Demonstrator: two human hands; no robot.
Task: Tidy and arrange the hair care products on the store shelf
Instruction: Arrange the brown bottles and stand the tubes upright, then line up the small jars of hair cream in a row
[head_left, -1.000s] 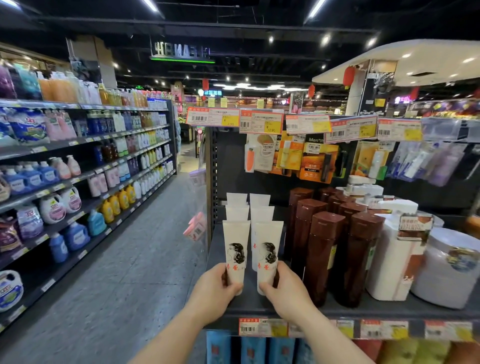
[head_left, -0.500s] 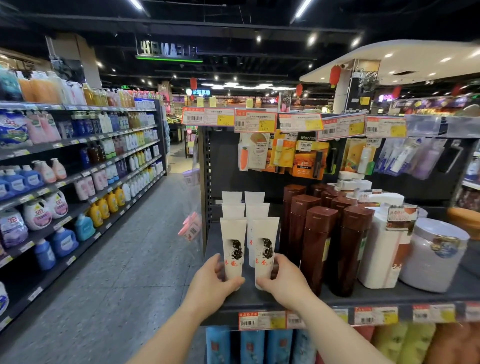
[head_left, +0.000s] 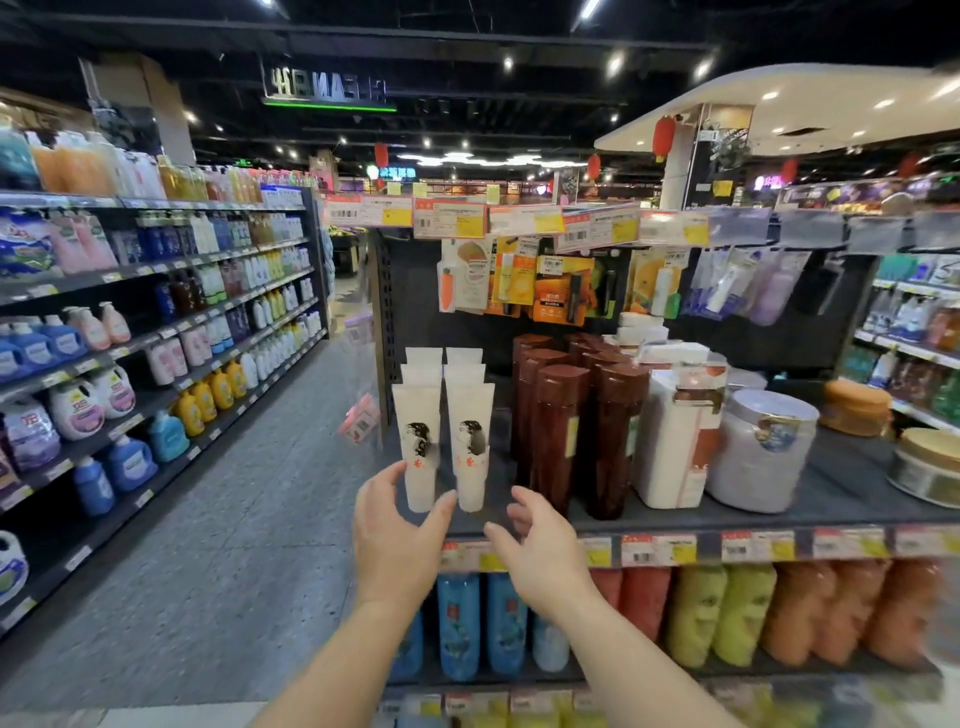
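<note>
Two rows of white tubes stand upright at the left end of the dark shelf (head_left: 831, 499). The front left tube (head_left: 417, 441) and front right tube (head_left: 471, 441) each carry a dark head print. My left hand (head_left: 397, 540) is open just below the left tube, thumb and fingers spread around its base; I cannot tell if it touches. My right hand (head_left: 540, 551) is open in front of the shelf edge, apart from the right tube. Brown bottles (head_left: 558, 436) stand in rows right of the tubes.
White tubs (head_left: 758, 452) and a white box (head_left: 675, 441) stand further right on the shelf. Hanging packets (head_left: 550, 283) fill the back panel above. Blue, yellow and orange bottles (head_left: 696, 613) line the shelf below. An aisle (head_left: 218, 519) with detergent shelving lies to the left.
Both hands have let go of the front tubes and drawn back towards me with the fingers spread. The tubes stay upright in place.
</note>
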